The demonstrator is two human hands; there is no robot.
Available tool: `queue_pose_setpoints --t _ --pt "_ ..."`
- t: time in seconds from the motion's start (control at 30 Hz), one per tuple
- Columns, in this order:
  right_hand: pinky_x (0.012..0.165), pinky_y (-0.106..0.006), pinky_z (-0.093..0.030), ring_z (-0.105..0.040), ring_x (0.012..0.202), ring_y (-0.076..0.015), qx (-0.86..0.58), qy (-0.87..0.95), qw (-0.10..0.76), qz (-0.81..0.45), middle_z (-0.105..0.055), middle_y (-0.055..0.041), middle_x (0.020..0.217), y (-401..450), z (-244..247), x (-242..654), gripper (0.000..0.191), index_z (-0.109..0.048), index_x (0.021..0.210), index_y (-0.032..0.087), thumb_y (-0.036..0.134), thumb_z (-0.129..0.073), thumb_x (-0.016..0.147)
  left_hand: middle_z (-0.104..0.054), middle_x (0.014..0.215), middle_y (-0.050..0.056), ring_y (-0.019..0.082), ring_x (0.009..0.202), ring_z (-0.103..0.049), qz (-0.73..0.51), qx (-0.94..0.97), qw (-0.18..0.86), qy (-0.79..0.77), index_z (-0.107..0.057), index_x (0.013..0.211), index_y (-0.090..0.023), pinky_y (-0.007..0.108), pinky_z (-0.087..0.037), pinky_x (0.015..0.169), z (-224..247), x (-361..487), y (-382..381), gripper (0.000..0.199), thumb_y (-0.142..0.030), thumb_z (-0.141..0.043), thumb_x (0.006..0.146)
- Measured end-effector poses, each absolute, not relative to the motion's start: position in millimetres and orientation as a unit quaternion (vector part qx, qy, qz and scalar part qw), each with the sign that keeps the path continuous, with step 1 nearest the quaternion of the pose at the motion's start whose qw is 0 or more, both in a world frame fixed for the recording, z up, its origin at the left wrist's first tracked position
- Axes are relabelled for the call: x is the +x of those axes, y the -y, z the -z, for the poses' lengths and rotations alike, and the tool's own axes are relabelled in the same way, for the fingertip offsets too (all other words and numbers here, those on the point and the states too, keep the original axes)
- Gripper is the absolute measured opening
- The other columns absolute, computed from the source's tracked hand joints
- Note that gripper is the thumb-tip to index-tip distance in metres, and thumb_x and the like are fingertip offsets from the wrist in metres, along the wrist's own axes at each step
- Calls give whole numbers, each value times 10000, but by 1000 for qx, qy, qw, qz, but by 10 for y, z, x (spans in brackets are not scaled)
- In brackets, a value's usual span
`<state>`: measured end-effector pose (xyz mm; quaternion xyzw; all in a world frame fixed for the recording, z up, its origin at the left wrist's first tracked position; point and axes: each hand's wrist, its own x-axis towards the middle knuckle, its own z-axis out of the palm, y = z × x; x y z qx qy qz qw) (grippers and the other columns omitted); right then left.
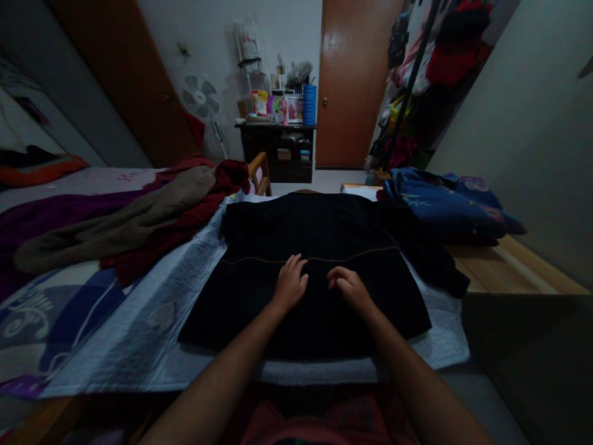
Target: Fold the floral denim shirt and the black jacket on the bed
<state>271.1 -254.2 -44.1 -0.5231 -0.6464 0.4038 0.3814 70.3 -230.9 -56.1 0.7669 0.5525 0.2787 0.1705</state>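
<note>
A black garment (315, 309) with a sleeve out to the right and a thin brown line across its middle lies spread out in front of me. My left hand (291, 283) rests on it just below that line, fingers stretched out and palm down. To its right, my right hand (351, 287) is over the same cloth, its fingers curled in and the thumb close to them. No cloth shows bunched in those fingers. Whether the right hand presses on the garment I cannot tell.
Under the garment is a pale blue quilted sheet (125, 334). Brown, red and purple clothes (152, 210) lie heaped at the left. Folded blue clothes (445, 204) sit on a wooden surface (514, 269) at the right. A fan (201, 97) and a dark cabinet (278, 148) stand behind.
</note>
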Motion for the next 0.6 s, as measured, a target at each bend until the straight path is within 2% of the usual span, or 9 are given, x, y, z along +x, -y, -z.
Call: queue_pose_setpoints --t 0.07,0.1,0.2,0.23,0.3,0.47,0.6 --pt "839 -332 -493 -648 882 -198 -494 679 381 -386 -719 -49 915 2592 424 2716 411 -680 938 191 159 -453 597 -379 1517 111 267 1429 -273 -210 795 146 -550 -468 1377 -171 480 -245 1153 646 731 2311 488 -256 -480 897" --pt "812 -323 -497 -650 858 -196 -487 689 358 -400 -720 -43 891 2625 417 2721 402 -687 923 194 155 -455 597 -356 1533 103 264 1437 -256 -182 806 133 -547 -430 1411 -182 490 -225 1158 684 744 2323 508 -284 -466 914" --pt "563 -252 -463 -574 524 -146 -514 663 308 -450 -608 25 560 2743 395 2768 267 -679 799 194 183 -433 696 -324 1550 97 261 1446 -233 -132 826 90 -541 -386 1448 -205 505 -192 1163 755 773 2387 537 -367 -436 938" --pt "516 -234 -431 -529 463 -130 -531 647 321 -442 -560 42 509 2777 383 2797 248 -672 782 194 196 -430 730 -307 1557 102 266 1450 -222 -123 829 78 -540 -378 1455 -208 514 -186 1161 761 784 2415 553 -392 -437 936" --pt "505 -219 -406 -509 461 -116 -559 631 378 -384 -552 49 521 2820 342 2879 217 -669 795 194 210 -455 761 -268 1571 113 286 1455 -198 -104 840 65 -528 -358 1469 -214 545 -164 1156 754 814 2482 607 -441 -464 917" --pt "646 -259 -455 -592 654 -156 -598 618 466 -206 -641 -7 709 2773 152 3232 220 -671 859 196 221 -456 821 -196 1598 73 306 1468 -130 -65 901 78 -422 -318 1487 -292 571 -136 1150 696 921 2679 669 -514 -497 882" --pt "897 -376 -428 -571 972 -241 -669 590 452 34 -632 -103 981 2709 4 3665 223 -661 886 175 213 -456 807 -193 1601 46 330 1469 -95 -50 914 99 -390 -293 1493 -330 601 -124 1142 651 936 2753 665 -535 -476 887"
